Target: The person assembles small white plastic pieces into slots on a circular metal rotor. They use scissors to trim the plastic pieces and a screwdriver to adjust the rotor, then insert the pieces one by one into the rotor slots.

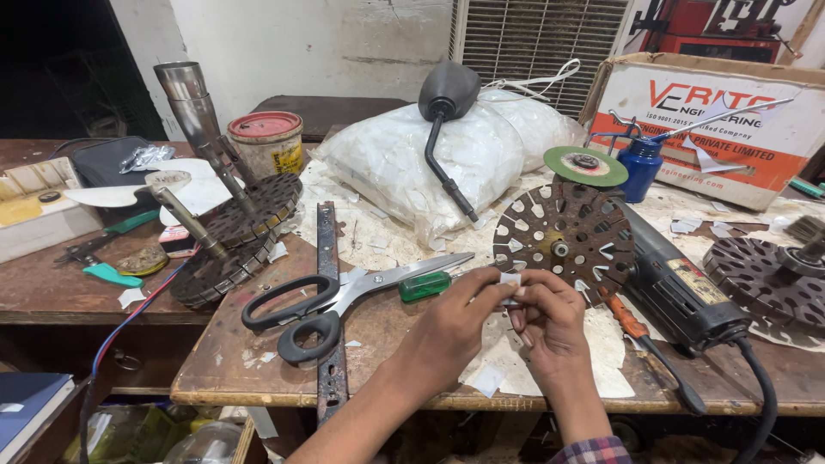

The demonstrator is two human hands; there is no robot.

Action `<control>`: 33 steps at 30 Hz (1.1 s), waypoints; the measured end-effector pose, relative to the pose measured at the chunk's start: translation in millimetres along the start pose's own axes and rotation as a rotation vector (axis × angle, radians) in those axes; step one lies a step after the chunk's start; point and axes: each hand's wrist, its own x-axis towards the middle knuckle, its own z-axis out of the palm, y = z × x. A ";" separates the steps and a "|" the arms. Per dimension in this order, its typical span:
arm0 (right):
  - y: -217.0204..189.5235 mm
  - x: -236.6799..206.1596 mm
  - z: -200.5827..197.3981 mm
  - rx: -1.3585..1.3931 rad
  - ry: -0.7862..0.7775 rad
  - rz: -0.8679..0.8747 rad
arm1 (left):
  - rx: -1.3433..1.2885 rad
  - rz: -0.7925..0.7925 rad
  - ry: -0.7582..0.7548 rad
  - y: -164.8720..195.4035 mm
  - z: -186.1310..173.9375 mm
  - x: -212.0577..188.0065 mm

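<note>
Both hands, the left hand [451, 322] and the right hand [547, 320], pinch a small white paper slip [510, 279] at the 6 o'clock edge of the slotted metal disc [563, 243] on the surface [258, 361]. Judging by this, the slip is being shaped for a slot; next comes fine fingertip alignment with a nearby opening.

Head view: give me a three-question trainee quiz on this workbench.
1. True or false: both hands pinch the small white paper piece.
2. What lies just left of the left hand: A black-handled scissors, B hammer, C pliers?
3. Which disc sits directly behind the right hand?

Key: 1 true. 2 A. 3 The slotted rusty round disc, below the green grinding disc.
</note>
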 end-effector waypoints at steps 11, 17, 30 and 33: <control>-5.5 8.9 -3.5 0.132 -0.172 0.150 | 0.033 0.132 0.102 -7.9 -6.3 0.4; -5.4 12.9 1.2 0.101 -0.318 0.196 | -0.019 0.065 0.092 -7.6 -7.7 -2.0; 7.0 5.0 16.9 -0.071 -0.379 0.183 | -0.151 -0.196 0.144 -19.1 4.5 2.5; 11.2 7.2 19.9 -0.085 -0.350 0.160 | -0.184 -0.264 0.109 -19.5 3.0 2.3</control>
